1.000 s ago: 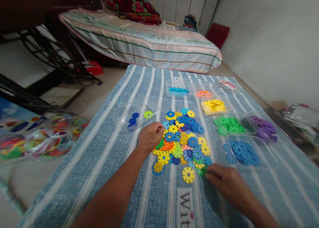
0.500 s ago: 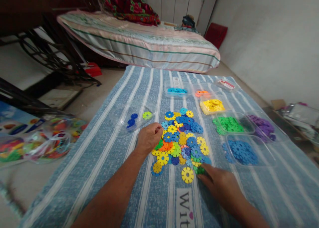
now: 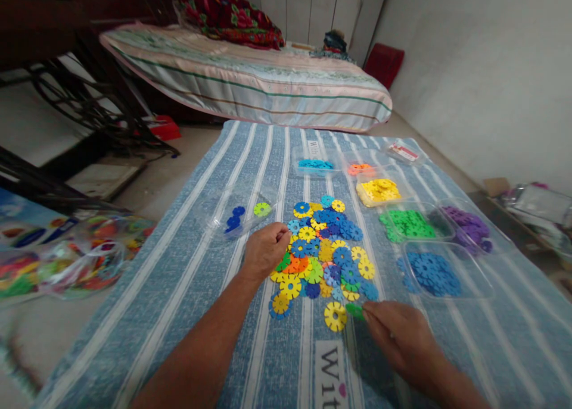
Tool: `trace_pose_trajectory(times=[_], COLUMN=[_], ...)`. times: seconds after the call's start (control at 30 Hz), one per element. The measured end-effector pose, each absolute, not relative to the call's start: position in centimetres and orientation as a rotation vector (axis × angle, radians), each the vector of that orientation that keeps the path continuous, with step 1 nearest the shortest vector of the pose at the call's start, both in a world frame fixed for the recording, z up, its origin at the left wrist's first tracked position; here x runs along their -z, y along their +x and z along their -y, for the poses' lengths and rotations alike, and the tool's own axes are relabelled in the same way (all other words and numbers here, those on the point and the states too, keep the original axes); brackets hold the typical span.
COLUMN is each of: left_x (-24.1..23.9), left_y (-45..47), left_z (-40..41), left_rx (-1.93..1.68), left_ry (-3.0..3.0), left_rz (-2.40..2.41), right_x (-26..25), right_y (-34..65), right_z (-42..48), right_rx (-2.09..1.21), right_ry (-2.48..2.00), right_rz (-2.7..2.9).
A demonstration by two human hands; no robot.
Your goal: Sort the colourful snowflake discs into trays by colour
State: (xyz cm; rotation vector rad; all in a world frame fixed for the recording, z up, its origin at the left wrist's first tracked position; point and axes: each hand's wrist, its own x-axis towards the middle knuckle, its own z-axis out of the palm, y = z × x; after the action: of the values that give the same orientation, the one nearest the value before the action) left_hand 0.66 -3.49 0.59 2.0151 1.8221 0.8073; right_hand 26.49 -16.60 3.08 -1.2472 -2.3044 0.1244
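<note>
A mixed pile of notched plastic discs [image 3: 325, 251], mostly yellow and blue with some green and orange, lies on the striped cloth. At the pile's near right corner, my right hand [image 3: 400, 331] pinches a green disc [image 3: 355, 311] by its edge. One yellow disc [image 3: 335, 317] lies flat just left of that green one. My left hand [image 3: 267, 249] rests closed at the pile's left side, its fingers curled; whatever may be inside them is hidden.
Clear plastic boxes hold sorted discs: light blue [image 3: 316, 166], orange [image 3: 360, 169], yellow [image 3: 379, 190], green [image 3: 409, 223], purple [image 3: 467, 225] and blue [image 3: 433, 272]. Another clear box [image 3: 214, 221] at left holds dark blue and lime discs. Beyond stands a bed [image 3: 268, 87].
My right hand has drawn slightly back toward me, and the green disc shows more plainly between its fingers. The left hand stays in place.
</note>
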Motion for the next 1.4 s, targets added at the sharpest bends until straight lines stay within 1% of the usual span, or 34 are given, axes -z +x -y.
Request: trace_pose_trajectory(times=[0.07,0.1,0.2,0.3,0.37,0.47,0.6,0.7,0.77,0.9,1.07,1.27,1.4], left_x=[-0.6,-0.6,-0.7,-0.7,-0.7,-0.8,-0.9,-0.9,-0.8,-0.8,-0.7,-0.7,-0.7], left_y=[0.7,0.7,0.7,0.7,0.7,0.7,0.8,0.8,0.8,0.7,0.7,0.6,0.6], left_z=[3.5,3.5,3.5,3.6,3.6,3.6,3.7,3.7,3.6,3.6,3.6,3.5,3.5], left_rx=[-0.806,-0.802,-0.799,-0.804,-0.799,-0.791,-0.791,-0.795,-0.8,-0.803,-0.794,-0.793,-0.79], left_ry=[2.017,2.02,2.022,2.021,2.019,2.015,2.018,2.019,2.016,2.011,2.001,1.999,2.005], left_rz=[-1.823,-1.823,-1.822,-1.822,-1.824,-1.835,-1.837,-1.829,-1.829,-1.827,-1.834,-1.836,-1.833], right_x=[-4.0,-4.5,-6.3,-8.1,-8.7,-7.9,-4.8,-2.6,-1.9,-1.7,-2.4,-2.6,-1.9], right_y=[27.2,27.8,30.4,32.7,33.2,32.1,29.1,27.2,26.4,25.6,25.0,24.6,25.0], right_z=[15.8,15.2,12.4,9.9,9.1,9.7,12.2,13.6,13.8,13.4,12.7,12.5,12.7], right_rx=[-0.138,-0.094,0.254,0.655,0.723,0.561,0.146,-0.137,-0.228,-0.307,-0.294,-0.253,-0.158], right_ry=[-1.284,-1.323,-1.544,-1.885,-1.966,-1.836,-1.666,-1.672,-1.756,-1.955,-2.098,-2.106,-2.024], right_rz=[2.254,2.232,2.115,1.826,1.702,1.781,2.011,2.146,2.213,2.264,2.325,2.352,2.326])
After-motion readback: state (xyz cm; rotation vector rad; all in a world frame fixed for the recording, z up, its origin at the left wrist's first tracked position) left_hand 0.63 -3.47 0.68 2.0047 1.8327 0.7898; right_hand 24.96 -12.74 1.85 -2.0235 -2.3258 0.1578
